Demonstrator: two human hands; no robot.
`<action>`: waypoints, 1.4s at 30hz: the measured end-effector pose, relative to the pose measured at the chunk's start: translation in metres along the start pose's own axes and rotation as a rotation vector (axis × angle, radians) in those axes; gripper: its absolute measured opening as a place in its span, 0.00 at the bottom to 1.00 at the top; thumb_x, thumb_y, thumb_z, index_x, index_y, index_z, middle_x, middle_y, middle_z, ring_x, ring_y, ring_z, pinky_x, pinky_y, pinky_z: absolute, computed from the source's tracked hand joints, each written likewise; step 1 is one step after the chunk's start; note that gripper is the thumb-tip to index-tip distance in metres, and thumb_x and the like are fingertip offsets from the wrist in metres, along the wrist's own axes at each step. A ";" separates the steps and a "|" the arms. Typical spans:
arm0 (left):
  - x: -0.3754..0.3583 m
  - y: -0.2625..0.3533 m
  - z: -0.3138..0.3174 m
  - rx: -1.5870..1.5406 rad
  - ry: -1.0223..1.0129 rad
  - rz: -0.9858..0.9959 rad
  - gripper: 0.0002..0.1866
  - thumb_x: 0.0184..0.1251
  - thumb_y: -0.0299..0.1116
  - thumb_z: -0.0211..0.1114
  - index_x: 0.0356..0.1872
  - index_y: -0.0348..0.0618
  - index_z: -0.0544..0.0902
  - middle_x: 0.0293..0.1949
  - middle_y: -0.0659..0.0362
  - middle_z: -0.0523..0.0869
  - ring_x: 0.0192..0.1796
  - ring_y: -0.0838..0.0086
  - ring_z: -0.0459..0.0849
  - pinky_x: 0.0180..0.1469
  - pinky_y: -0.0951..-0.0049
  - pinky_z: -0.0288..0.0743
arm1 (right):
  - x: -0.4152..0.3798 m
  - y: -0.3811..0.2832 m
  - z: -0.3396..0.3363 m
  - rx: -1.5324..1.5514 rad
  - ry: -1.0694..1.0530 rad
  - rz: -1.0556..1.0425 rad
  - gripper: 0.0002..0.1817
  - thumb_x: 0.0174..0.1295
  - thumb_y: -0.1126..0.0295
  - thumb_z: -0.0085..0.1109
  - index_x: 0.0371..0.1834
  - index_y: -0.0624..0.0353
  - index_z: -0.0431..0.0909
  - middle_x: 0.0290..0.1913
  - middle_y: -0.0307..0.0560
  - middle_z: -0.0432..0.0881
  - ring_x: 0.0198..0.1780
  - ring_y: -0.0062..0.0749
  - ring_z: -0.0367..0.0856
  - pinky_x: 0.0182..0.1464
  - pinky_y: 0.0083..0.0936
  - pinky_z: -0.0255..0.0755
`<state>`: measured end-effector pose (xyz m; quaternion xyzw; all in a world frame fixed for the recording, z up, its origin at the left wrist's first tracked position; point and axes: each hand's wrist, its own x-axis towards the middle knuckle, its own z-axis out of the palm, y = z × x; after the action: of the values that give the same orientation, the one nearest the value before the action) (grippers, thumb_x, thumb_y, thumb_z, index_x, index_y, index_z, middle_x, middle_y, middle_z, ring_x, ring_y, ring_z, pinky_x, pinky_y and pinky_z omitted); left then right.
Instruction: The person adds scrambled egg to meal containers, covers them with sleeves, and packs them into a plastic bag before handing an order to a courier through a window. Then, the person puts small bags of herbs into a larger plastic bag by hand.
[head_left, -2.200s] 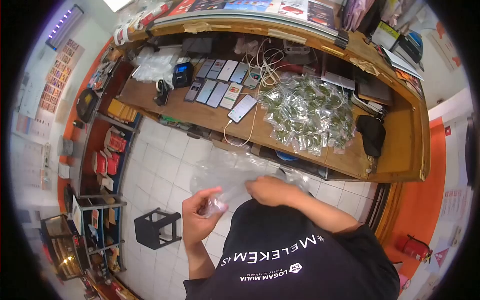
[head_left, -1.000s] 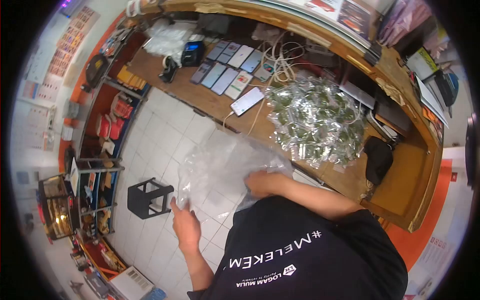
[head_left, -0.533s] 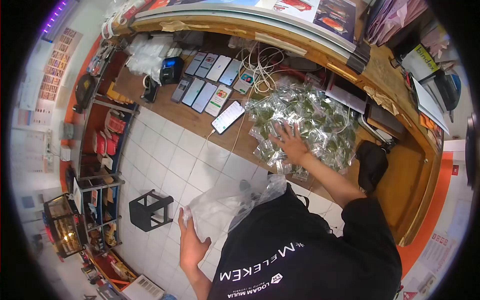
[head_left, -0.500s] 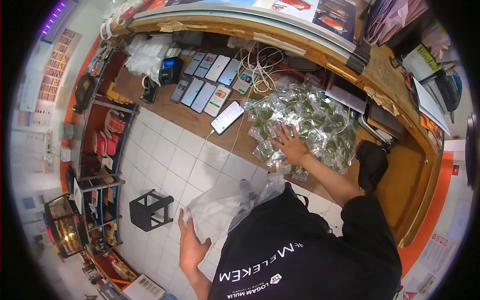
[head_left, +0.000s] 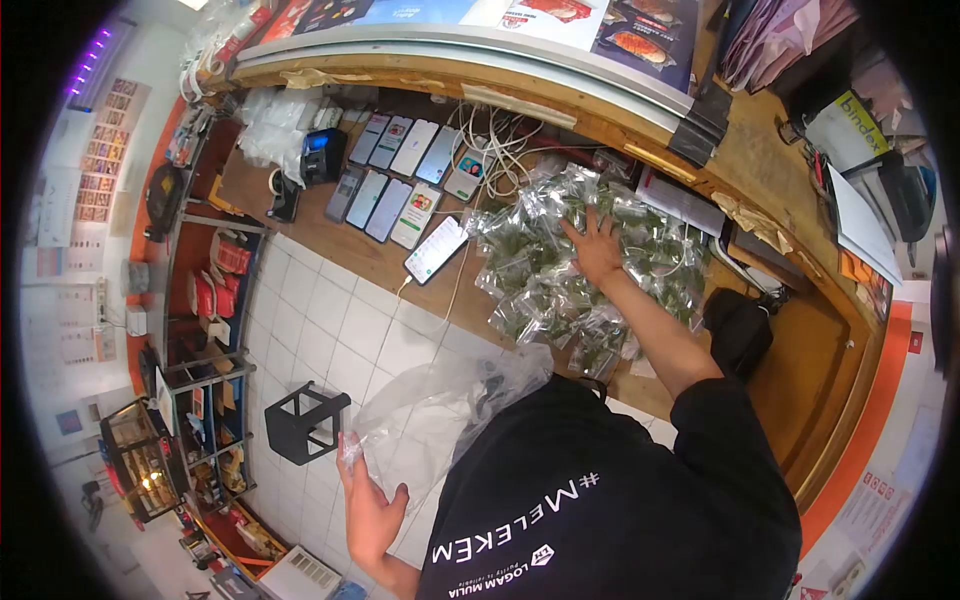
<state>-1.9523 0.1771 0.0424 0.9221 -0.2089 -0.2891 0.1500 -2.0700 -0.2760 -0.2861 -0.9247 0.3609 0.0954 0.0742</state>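
Right hand [head_left: 598, 252] resting splayed on packets [head_left: 540, 292], upper centre.
Left hand [head_left: 371, 512], open and apart, supporting clear bag [head_left: 425, 400], lower centre.

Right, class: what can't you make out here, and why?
- Head view, hidden: packets under the right hand, by that hand.
- Head view, blurred: how the left hand meets the clear bag.
- Head view, too small: fine print on phones.
- Head view, cut off: food posters, by the top edge.
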 end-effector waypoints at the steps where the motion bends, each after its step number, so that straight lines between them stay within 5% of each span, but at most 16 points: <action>1: 0.000 0.009 -0.001 -0.013 0.023 0.042 0.54 0.51 0.19 0.71 0.82 0.39 0.54 0.82 0.44 0.52 0.30 0.67 0.77 0.34 0.72 0.76 | 0.011 0.010 0.023 -0.014 0.049 -0.024 0.43 0.56 0.64 0.72 0.77 0.28 0.65 0.79 0.64 0.58 0.73 0.75 0.64 0.62 0.63 0.72; 5: -0.003 0.042 -0.005 -0.043 0.060 0.131 0.54 0.50 0.19 0.71 0.82 0.38 0.54 0.83 0.45 0.52 0.29 0.70 0.76 0.31 0.75 0.74 | 0.029 0.028 0.002 0.090 -0.043 -0.067 0.26 0.65 0.70 0.57 0.68 0.39 0.76 0.71 0.62 0.72 0.66 0.68 0.76 0.65 0.56 0.74; 12: -0.002 0.127 -0.021 -0.191 0.046 0.293 0.50 0.53 0.20 0.73 0.79 0.32 0.58 0.74 0.42 0.65 0.30 0.74 0.73 0.30 0.76 0.72 | 0.012 0.069 -0.066 0.676 0.258 -0.095 0.31 0.51 0.73 0.71 0.63 0.59 0.77 0.66 0.63 0.79 0.63 0.63 0.79 0.68 0.46 0.72; 16: 0.022 0.160 -0.015 -0.139 -0.034 0.479 0.49 0.55 0.22 0.72 0.79 0.30 0.56 0.76 0.40 0.63 0.29 0.74 0.72 0.31 0.74 0.73 | -0.015 0.092 -0.090 0.899 0.409 -0.005 0.41 0.51 0.70 0.74 0.71 0.68 0.69 0.64 0.63 0.80 0.62 0.52 0.82 0.64 0.37 0.74; 18: 0.040 0.177 -0.011 -0.111 -0.114 0.548 0.45 0.57 0.22 0.69 0.77 0.28 0.59 0.79 0.36 0.54 0.58 0.55 0.72 0.57 0.66 0.71 | -0.036 0.101 -0.096 1.218 0.274 0.249 0.46 0.51 0.70 0.76 0.75 0.67 0.64 0.64 0.60 0.80 0.60 0.47 0.82 0.62 0.35 0.75; 20: 0.057 0.191 0.000 -0.134 -0.174 0.635 0.44 0.58 0.23 0.67 0.77 0.27 0.59 0.79 0.31 0.50 0.75 0.43 0.52 0.73 0.59 0.58 | -0.060 0.111 -0.115 1.427 0.104 0.412 0.52 0.51 0.74 0.77 0.80 0.65 0.55 0.64 0.54 0.80 0.57 0.39 0.82 0.59 0.32 0.77; 21: 0.066 0.198 0.006 -0.147 -0.205 0.677 0.43 0.58 0.24 0.66 0.76 0.26 0.59 0.80 0.29 0.48 0.84 0.37 0.42 0.82 0.56 0.51 | -0.072 0.117 -0.119 1.556 0.076 0.305 0.51 0.51 0.76 0.76 0.79 0.65 0.56 0.64 0.54 0.80 0.57 0.38 0.82 0.59 0.32 0.77; 23: 0.081 0.205 0.019 -0.061 -0.202 0.800 0.43 0.58 0.24 0.65 0.77 0.26 0.57 0.80 0.29 0.48 0.83 0.36 0.46 0.81 0.55 0.52 | -0.096 0.124 -0.128 1.802 0.011 0.075 0.50 0.51 0.80 0.75 0.79 0.65 0.58 0.64 0.53 0.80 0.57 0.37 0.82 0.60 0.33 0.77; 26: 0.098 0.215 0.040 0.029 -0.186 0.844 0.48 0.60 0.28 0.69 0.79 0.26 0.53 0.76 0.33 0.61 0.70 0.45 0.73 0.72 0.58 0.67 | -0.131 0.114 -0.181 1.685 -0.152 0.016 0.44 0.51 0.83 0.74 0.75 0.64 0.66 0.67 0.52 0.80 0.61 0.38 0.82 0.62 0.37 0.78; 28: 0.100 0.231 0.042 -0.076 -0.291 0.775 0.49 0.58 0.28 0.69 0.79 0.25 0.52 0.74 0.33 0.64 0.71 0.45 0.72 0.72 0.57 0.67 | -0.146 0.104 -0.179 1.939 -0.269 -0.060 0.36 0.54 0.81 0.74 0.70 0.65 0.73 0.65 0.50 0.82 0.62 0.38 0.82 0.65 0.37 0.76; 33: 0.096 0.230 0.040 -0.064 -0.274 0.972 0.51 0.56 0.25 0.69 0.79 0.25 0.49 0.59 0.39 0.76 0.46 0.57 0.82 0.50 0.64 0.79 | -0.141 0.034 -0.205 1.495 -0.428 -0.601 0.33 0.57 0.79 0.69 0.69 0.64 0.75 0.69 0.55 0.78 0.70 0.43 0.76 0.72 0.38 0.69; 35: 0.071 0.231 0.039 -0.247 -0.548 0.665 0.46 0.56 0.25 0.67 0.75 0.21 0.54 0.50 0.39 0.77 0.50 0.49 0.80 0.56 0.59 0.76 | -0.142 0.014 -0.158 1.670 -0.280 -0.664 0.33 0.58 0.70 0.70 0.70 0.64 0.75 0.70 0.56 0.76 0.73 0.44 0.73 0.74 0.38 0.66; 36: 0.062 0.230 0.043 -0.194 -0.549 0.747 0.55 0.55 0.18 0.67 0.82 0.30 0.41 0.50 0.54 0.77 0.27 0.78 0.72 0.27 0.77 0.69 | -0.138 0.002 -0.135 1.730 -0.192 -0.675 0.35 0.59 0.64 0.70 0.70 0.64 0.74 0.71 0.57 0.76 0.74 0.45 0.71 0.75 0.38 0.64; 38: 0.047 0.231 0.032 -0.189 -0.549 0.737 0.47 0.57 0.22 0.67 0.77 0.26 0.52 0.34 0.55 0.75 0.32 0.67 0.75 0.39 0.67 0.74 | -0.116 -0.043 -0.105 1.754 0.018 -0.604 0.42 0.61 0.49 0.70 0.73 0.64 0.72 0.72 0.58 0.75 0.75 0.47 0.69 0.76 0.38 0.62; 41: 0.041 0.214 0.012 -0.232 -0.303 0.701 0.42 0.57 0.18 0.64 0.75 0.29 0.58 0.25 0.60 0.73 0.28 0.74 0.75 0.33 0.71 0.76 | -0.090 -0.071 -0.168 1.628 -0.766 0.429 0.31 0.73 0.51 0.60 0.70 0.61 0.76 0.71 0.53 0.76 0.76 0.41 0.68 0.76 0.34 0.62; 42: 0.042 0.207 0.007 -0.308 -0.193 0.621 0.42 0.57 0.17 0.63 0.76 0.30 0.57 0.26 0.62 0.74 0.27 0.77 0.74 0.30 0.73 0.75 | -0.094 -0.071 -0.181 1.495 -0.652 0.291 0.33 0.74 0.49 0.57 0.73 0.62 0.71 0.73 0.57 0.73 0.77 0.45 0.67 0.77 0.37 0.61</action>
<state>-1.9863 -0.0234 0.0994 0.7497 -0.4465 -0.3433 0.3473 -2.0675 -0.1998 -0.0841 -0.5014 0.4057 0.1022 0.7573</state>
